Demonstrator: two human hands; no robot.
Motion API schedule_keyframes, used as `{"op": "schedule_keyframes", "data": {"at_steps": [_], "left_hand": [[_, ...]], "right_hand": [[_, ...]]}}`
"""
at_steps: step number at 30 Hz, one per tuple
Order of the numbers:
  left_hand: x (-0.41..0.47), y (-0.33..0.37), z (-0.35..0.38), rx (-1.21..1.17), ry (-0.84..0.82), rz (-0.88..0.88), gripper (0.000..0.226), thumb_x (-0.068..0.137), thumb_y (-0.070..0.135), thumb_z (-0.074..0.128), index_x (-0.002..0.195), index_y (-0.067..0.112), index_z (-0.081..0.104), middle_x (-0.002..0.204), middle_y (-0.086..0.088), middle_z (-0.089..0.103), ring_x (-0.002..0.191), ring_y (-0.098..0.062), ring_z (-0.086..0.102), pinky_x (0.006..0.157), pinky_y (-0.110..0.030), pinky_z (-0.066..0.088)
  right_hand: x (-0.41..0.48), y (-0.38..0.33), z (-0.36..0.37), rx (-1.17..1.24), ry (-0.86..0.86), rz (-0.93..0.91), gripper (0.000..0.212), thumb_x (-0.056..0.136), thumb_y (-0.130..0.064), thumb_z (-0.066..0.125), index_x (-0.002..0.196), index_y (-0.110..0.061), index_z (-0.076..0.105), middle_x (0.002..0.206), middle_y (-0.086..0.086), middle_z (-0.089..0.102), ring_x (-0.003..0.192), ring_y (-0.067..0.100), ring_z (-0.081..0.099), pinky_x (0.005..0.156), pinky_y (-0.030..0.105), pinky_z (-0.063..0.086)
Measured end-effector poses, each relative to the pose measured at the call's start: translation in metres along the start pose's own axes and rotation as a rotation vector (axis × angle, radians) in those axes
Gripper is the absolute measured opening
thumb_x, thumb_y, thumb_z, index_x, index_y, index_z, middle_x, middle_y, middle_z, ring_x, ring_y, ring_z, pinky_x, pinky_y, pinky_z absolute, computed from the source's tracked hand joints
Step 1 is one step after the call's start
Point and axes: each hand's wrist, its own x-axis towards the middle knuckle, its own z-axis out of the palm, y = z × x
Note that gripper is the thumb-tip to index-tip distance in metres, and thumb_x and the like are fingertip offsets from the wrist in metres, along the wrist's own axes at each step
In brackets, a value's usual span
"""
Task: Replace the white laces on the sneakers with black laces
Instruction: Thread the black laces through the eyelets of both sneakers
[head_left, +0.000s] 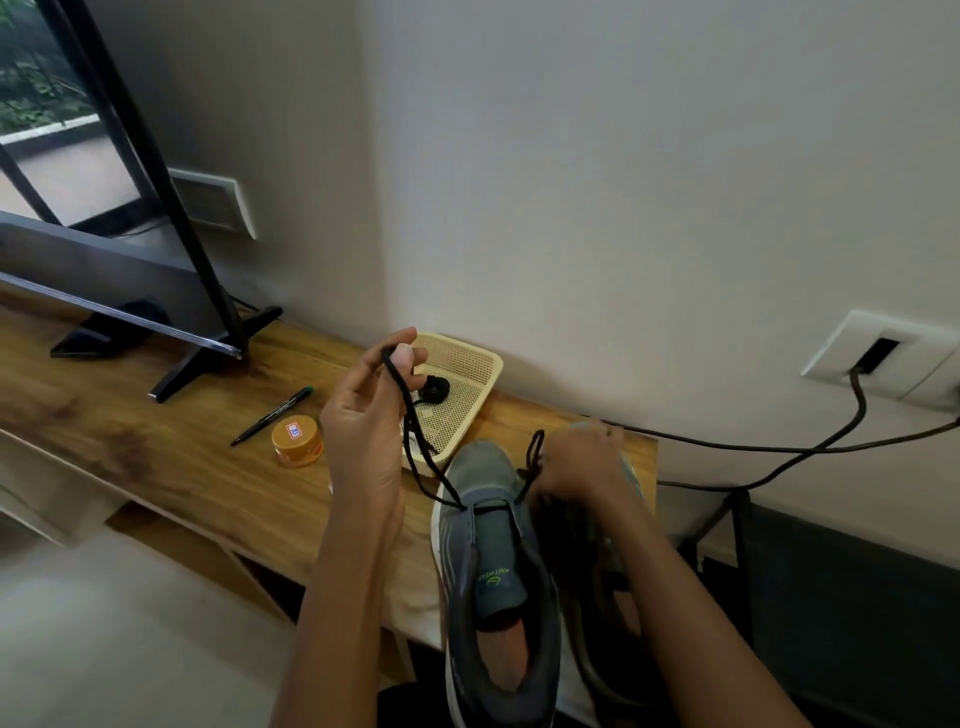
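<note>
Head view: my left hand pinches one end of the lace, at 11 o'clock of the sneaker; my right hand grips the other end at 1 o'clock. I judge lacing just begun; next, cross ends upward.

surface: wooden table | on it: pen, orange tin, cream basket, grey sneaker, TV foot

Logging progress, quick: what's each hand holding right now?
Left hand: pinches one end of the black lace, raised.
Right hand: grips the other end, beside the sneaker.
</note>
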Motion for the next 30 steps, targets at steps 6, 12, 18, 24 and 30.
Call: {"op": "schedule_keyframes", "data": {"at_steps": [6,12,18,24,30], "left_hand": [[0.001,0.004,-0.003,0.04,0.032,0.056,0.015,0.095,0.024,0.055,0.099,0.022,0.07,0.066,0.019,0.061,0.064,0.005,0.055,0.066,-0.008,0.045],[-0.01,0.017,0.005,0.144,-0.001,0.155,0.015,0.094,0.019,0.056,0.096,0.026,0.068,0.084,0.015,0.067,0.074,0.012,0.06,0.064,-0.004,0.044],[-0.027,0.058,0.011,0.354,-0.153,0.374,0.021,0.093,0.017,0.058,0.097,0.036,0.063,0.08,0.008,0.058,0.063,0.005,0.051,0.058,-0.007,0.041],[-0.04,0.116,0.02,0.408,-0.254,0.497,0.014,0.092,0.02,0.058,0.091,0.033,0.063,0.084,0.013,0.064,0.073,0.002,0.056,0.066,-0.013,0.049],[-0.057,0.164,0.031,0.362,-0.239,0.545,0.01,0.094,0.013,0.056,0.094,0.02,0.063,0.079,0.009,0.062,0.067,0.006,0.057,0.064,-0.009,0.047]], "right_hand": [[-0.016,0.04,-0.06,1.085,0.4,0.13,0.006,0.074,-0.005,0.065,0.069,-0.001,0.064,0.062,0.002,0.059,0.057,0.013,0.051,0.06,0.028,0.044],[-0.056,0.039,-0.112,1.652,0.64,-0.036,0.015,0.08,0.003,0.066,0.075,-0.009,0.06,0.068,0.005,0.061,0.06,0.008,0.058,0.058,0.014,0.045],[-0.111,0.041,-0.153,1.763,0.672,-0.24,0.022,0.086,0.004,0.057,0.083,-0.013,0.071,0.076,-0.001,0.066,0.069,0.011,0.057,0.073,0.021,0.047],[-0.158,0.038,-0.195,1.805,0.638,-0.321,0.021,0.086,0.002,0.058,0.086,-0.013,0.072,0.075,0.0,0.067,0.071,0.014,0.059,0.083,0.028,0.044],[-0.205,0.036,-0.233,1.936,0.59,-0.378,0.022,0.088,0.0,0.055,0.091,-0.014,0.071,0.078,-0.002,0.067,0.074,0.011,0.061,0.081,0.026,0.041]]}}
